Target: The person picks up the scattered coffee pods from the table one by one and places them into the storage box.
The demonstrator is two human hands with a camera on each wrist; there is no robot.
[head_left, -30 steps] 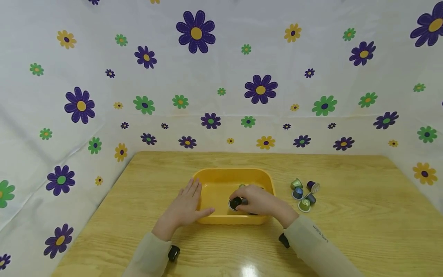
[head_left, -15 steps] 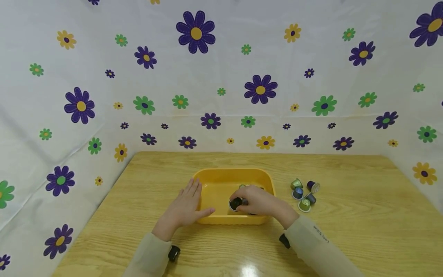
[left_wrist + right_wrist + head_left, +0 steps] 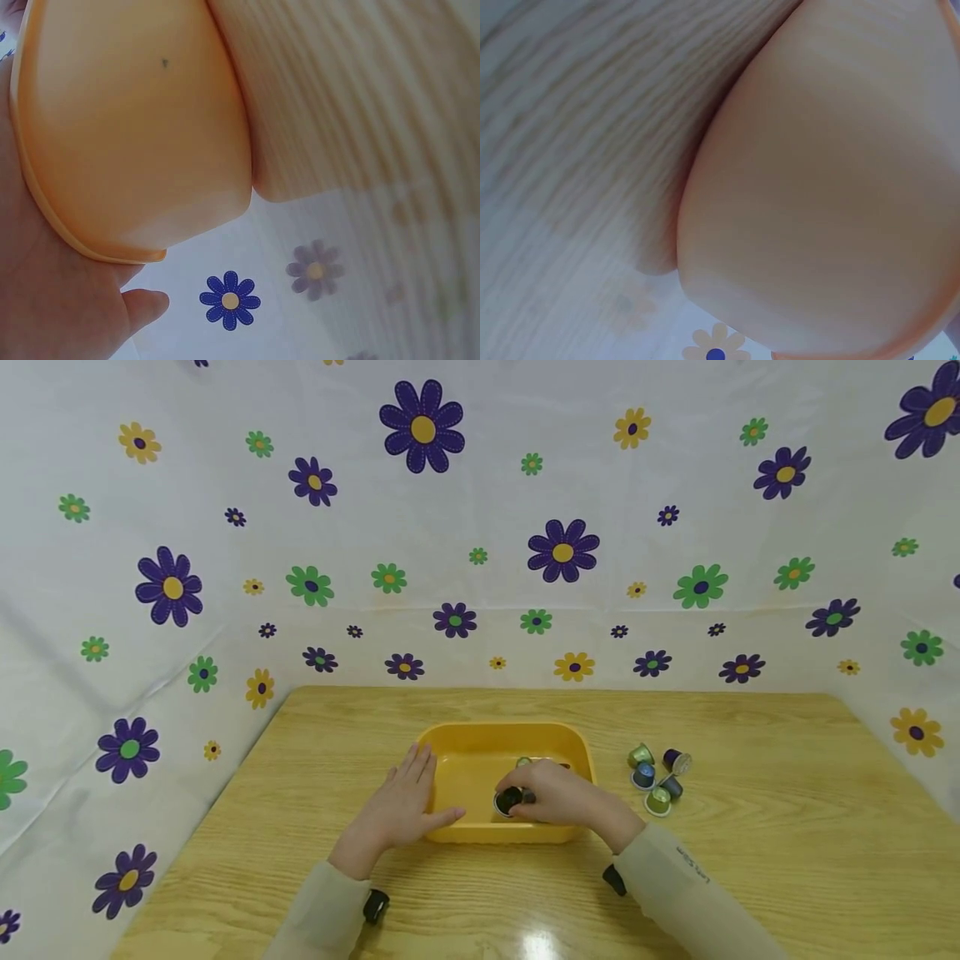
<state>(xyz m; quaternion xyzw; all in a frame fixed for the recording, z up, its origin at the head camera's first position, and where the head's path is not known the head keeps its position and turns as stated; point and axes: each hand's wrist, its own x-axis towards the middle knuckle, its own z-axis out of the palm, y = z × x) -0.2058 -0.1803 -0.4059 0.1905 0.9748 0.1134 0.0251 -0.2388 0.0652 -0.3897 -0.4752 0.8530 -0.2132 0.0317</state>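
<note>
A yellow plastic tub (image 3: 495, 834) stands on the wooden table. My left hand (image 3: 397, 803) lies over its left rim with fingers straight, the thumb reaching across the front corner. Inside the tub, my right hand (image 3: 558, 793) pinches a black coffee capsule (image 3: 509, 800) with a pale rim between thumb and fingers. A green capsule (image 3: 523, 762) shows just behind that hand, and other capsules there are mostly covered by it. The left wrist view has the tub's outer wall (image 3: 142, 127) beside the left hand; the right wrist view is largely filled by the tub wall (image 3: 817, 187).
To the right of the tub several capsules lie in a loose cluster: a light green one (image 3: 641, 755), a blue one (image 3: 643, 775), a purple one (image 3: 672, 759), a grey one (image 3: 673, 788) and another green one (image 3: 658, 801). A flowered cloth (image 3: 337, 527) hangs behind the table.
The head view has shifted very slightly. Both hands keep their places at the tub, the right one with the black coffee capsule in its fingers.
</note>
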